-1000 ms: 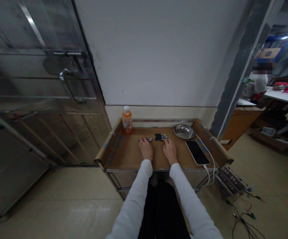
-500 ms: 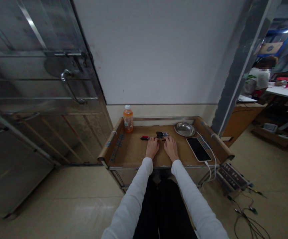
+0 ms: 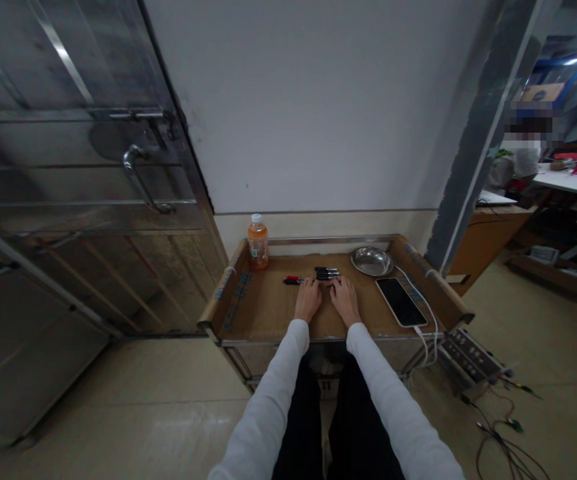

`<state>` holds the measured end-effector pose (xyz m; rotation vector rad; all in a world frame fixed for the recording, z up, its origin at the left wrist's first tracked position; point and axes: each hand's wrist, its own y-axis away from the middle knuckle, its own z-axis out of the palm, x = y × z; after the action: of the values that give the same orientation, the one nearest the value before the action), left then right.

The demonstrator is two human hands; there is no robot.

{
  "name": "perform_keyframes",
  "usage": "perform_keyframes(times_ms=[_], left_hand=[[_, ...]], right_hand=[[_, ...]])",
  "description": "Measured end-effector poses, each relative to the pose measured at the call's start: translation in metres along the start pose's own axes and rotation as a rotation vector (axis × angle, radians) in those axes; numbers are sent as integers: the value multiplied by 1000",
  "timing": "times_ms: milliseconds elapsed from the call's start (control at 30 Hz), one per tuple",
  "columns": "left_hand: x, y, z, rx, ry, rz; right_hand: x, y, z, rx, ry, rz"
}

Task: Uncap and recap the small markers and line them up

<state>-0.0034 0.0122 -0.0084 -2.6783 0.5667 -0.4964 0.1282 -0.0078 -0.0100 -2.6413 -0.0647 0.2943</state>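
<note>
Both hands rest on the cardboard-lined top of a cart (image 3: 263,313). My left hand (image 3: 308,299) lies at the near side of some pens, its fingers close together and pointing forward; whether it grips anything is too small to tell. Beside it, my right hand (image 3: 345,300) has its fingertips near the dark pens (image 3: 326,272), and its grip is also unclear. A red pen and a black one (image 3: 293,280) lie just left of my left hand. The dark pens lie side by side beyond the gap between the hands.
An orange drink bottle (image 3: 258,245) stands at the cart's back left. Toward the right are a round metal dish (image 3: 372,261) and a phone (image 3: 400,302) with a white cable. Raised cardboard sides edge the cart. A person (image 3: 523,150) is at the far right.
The view has shifted slightly, moving the cart a little right and down in the picture. Both hands stay by the pens, with only slight finger movement.
</note>
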Motion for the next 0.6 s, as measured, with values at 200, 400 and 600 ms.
perform_keyframes(times_ms=[200,400,600], left_hand=[[1,0,-5,0,27,53],[2,0,-6,-24,18,56],[4,0,-9,-17,-16,29]], right_hand=[[0,-1,2,3,-15,12],[0,-1,0,-1,-1,16],[0,-1,0,13,-2,18]])
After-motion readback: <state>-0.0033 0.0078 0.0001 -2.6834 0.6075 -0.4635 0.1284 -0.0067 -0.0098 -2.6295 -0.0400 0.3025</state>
